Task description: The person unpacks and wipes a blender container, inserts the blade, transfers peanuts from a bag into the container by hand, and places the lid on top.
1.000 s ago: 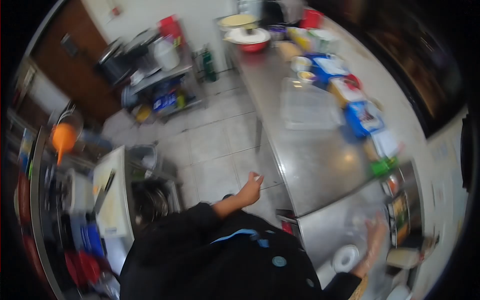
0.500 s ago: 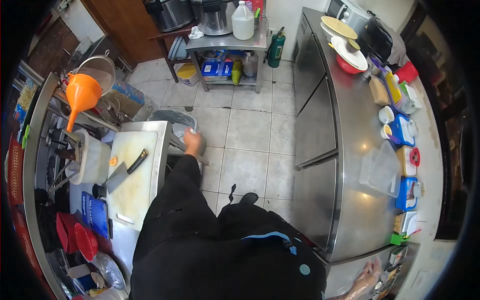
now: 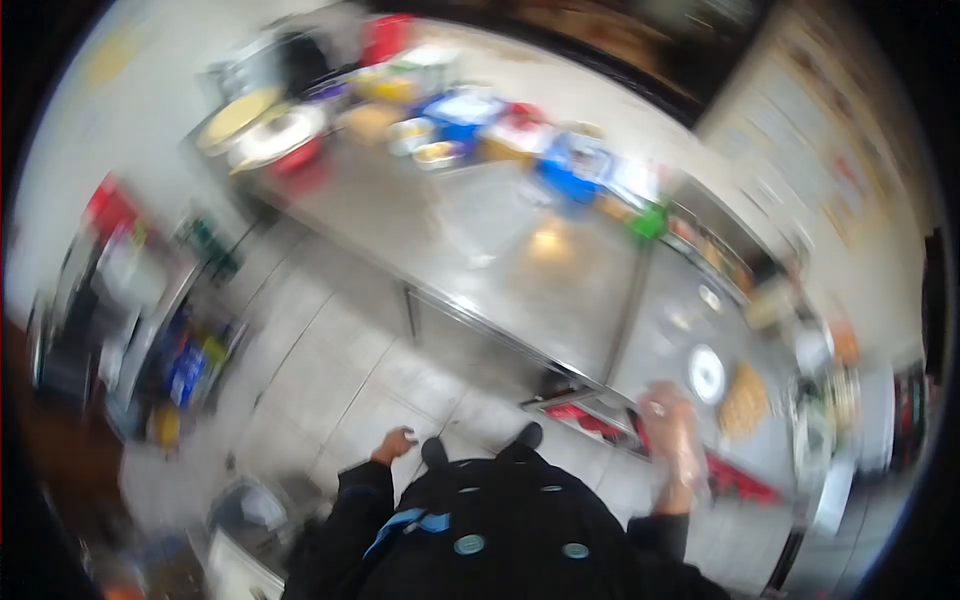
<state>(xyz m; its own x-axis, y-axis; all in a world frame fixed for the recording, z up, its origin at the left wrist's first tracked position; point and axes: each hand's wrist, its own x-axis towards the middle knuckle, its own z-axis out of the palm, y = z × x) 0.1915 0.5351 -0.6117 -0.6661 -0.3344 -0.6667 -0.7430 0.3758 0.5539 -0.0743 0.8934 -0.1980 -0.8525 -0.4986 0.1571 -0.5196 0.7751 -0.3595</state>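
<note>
My left hand (image 3: 394, 446) is bare and hangs over the floor tiles, left of my shoes. Its fingers are loosely bent with a gap to the thumb, and nothing shows in it. My right hand (image 3: 672, 430), in a clear plastic glove, is at the front edge of the steel counter. Motion smears its fingers, so its grip is unclear. Nearest to it on the counter lie a round white dish (image 3: 706, 374) and a tan, lumpy heap of food (image 3: 744, 400).
A long steel worktop (image 3: 400, 225) crosses the view, with tubs, bowls and stacked plates (image 3: 275, 140) at its back. Red items (image 3: 585, 420) show beneath it. Behind on the left stand a lined bin (image 3: 250, 505) and a shelf table (image 3: 150, 310).
My view has swung right, from the cutting board side to the steel counters. My left hand has left the bin; the small white thing at its fingers no longer shows. My gloved hand is nearer centre.
</note>
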